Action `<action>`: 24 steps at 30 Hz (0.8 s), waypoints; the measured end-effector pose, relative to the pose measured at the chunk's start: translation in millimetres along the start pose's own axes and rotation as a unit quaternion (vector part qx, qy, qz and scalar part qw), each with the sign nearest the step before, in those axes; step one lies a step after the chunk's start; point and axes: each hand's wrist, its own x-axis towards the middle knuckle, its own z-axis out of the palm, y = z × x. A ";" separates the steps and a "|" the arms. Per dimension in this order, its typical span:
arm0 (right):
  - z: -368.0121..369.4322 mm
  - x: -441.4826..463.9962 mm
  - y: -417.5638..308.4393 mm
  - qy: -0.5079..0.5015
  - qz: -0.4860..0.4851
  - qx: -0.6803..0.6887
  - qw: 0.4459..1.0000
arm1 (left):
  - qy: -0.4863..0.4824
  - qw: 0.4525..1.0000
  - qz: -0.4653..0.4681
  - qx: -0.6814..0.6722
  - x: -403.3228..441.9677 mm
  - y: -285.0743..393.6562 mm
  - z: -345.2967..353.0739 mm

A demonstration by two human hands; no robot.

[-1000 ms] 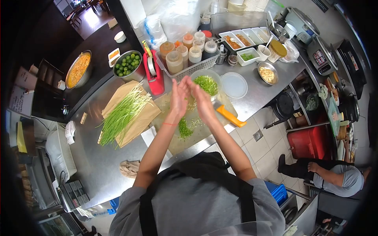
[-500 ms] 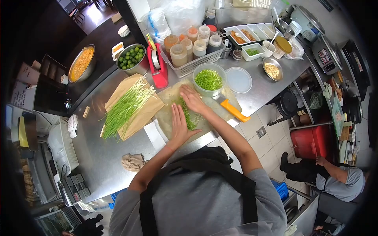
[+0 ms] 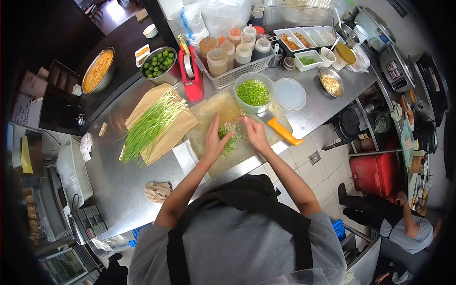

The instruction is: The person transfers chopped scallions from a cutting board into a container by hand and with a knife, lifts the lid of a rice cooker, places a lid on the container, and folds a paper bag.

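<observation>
Chopped green onions (image 3: 228, 139) lie in a loose pile on the cutting board (image 3: 205, 108), between my two hands. My left hand (image 3: 215, 138) is on edge along the pile's left side, thumb apart from the fingers. On the right side, my right hand (image 3: 255, 133) is angled inward with its fingers apart, close to the scattered bits. A clear round tub (image 3: 274, 90) of chopped green onions stands at the board's far edge. Beside it lies a knife with an orange handle (image 3: 284, 131), its blade partly hidden by the tub.
Whole green onions (image 3: 154, 126) lie on brown paper (image 3: 183, 126) to the left. Behind stand a tape dispenser (image 3: 194, 83), a bowl of limes (image 3: 175, 76) and a basket (image 3: 223, 81) of sauce bottles. A lid (image 3: 290, 94) lies right of the tub. Another person (image 3: 399, 228) is at lower right.
My hands have moved apart; the right one has shifted right and nearer to me. The chopped green onions, earlier a narrow strip partly under my hands, now show as a looser pile.
</observation>
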 end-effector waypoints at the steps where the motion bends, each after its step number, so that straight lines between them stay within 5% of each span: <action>1: 3.7 -4.2 5.2 0.035 -0.023 0.006 0.999 | 0.004 1.000 -0.015 -0.001 -4.1 -0.3 -1.5; 9: 67.9 -11.1 24.0 0.174 -0.116 0.063 0.976 | 0.144 0.975 -0.079 -0.147 -15.2 5.2 24.0; 14: 102.3 0.0 25.6 0.164 -0.035 0.230 0.959 | 0.185 0.935 -0.122 -0.278 -11.2 2.1 30.4; 19: 107.9 6.5 13.1 0.155 0.016 0.416 0.896 | 0.211 0.822 -0.200 -0.490 -5.1 -6.3 32.3; 24: 95.4 12.5 -21.4 0.155 0.003 0.470 0.869 | 0.205 0.831 -0.177 -0.485 15.5 41.4 12.0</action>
